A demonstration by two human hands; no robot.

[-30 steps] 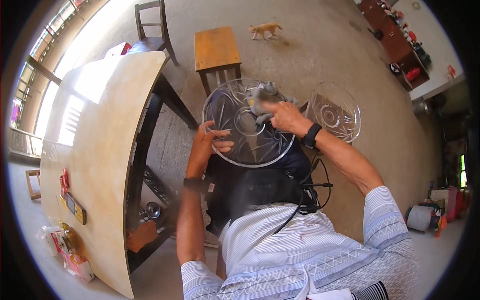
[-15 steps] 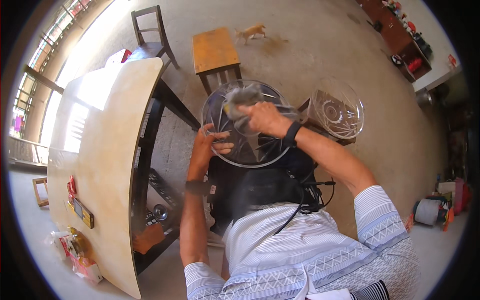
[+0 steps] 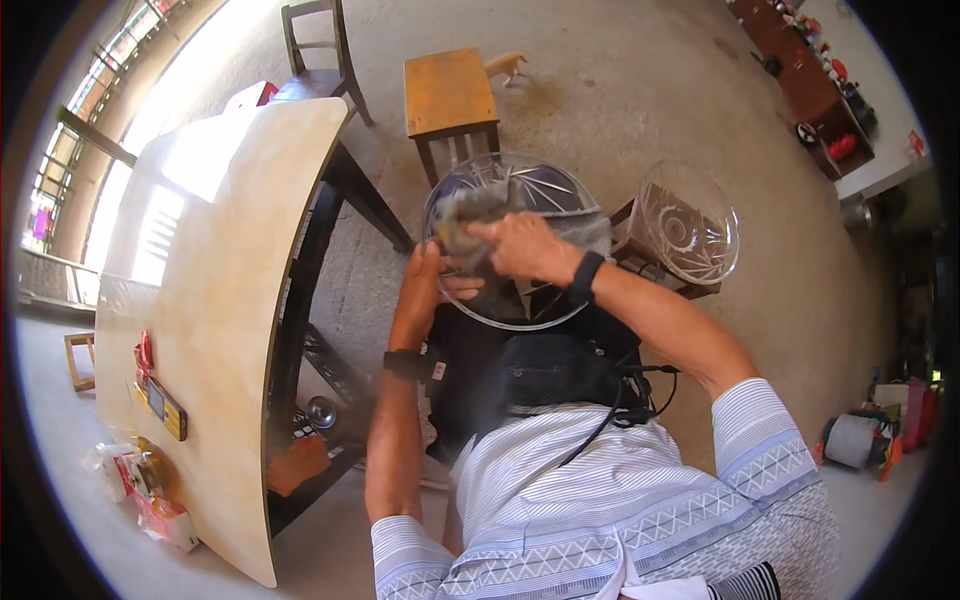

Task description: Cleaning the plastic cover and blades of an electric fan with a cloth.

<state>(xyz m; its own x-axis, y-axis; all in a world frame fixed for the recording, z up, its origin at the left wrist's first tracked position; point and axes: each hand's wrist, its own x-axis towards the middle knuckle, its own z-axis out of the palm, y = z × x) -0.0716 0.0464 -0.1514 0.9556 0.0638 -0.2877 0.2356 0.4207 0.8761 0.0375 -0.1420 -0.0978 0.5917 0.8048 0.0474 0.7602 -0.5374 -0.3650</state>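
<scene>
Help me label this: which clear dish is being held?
The left dish, gripped by the left hand, grey cloth on it; no hand touches the right dish.

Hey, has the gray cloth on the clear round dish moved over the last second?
Yes: judged against the wooden stool, the gray cloth under the right hand has moved left and slightly toward the body.

A home, it seems: a cat (image 3: 508,68) on the bare floor (image 3: 630,100) beside a stool (image 3: 450,90), a chair (image 3: 318,86) by the far right corner of the counter (image 3: 205,330), packets (image 3: 165,522) along its left edge.
</scene>
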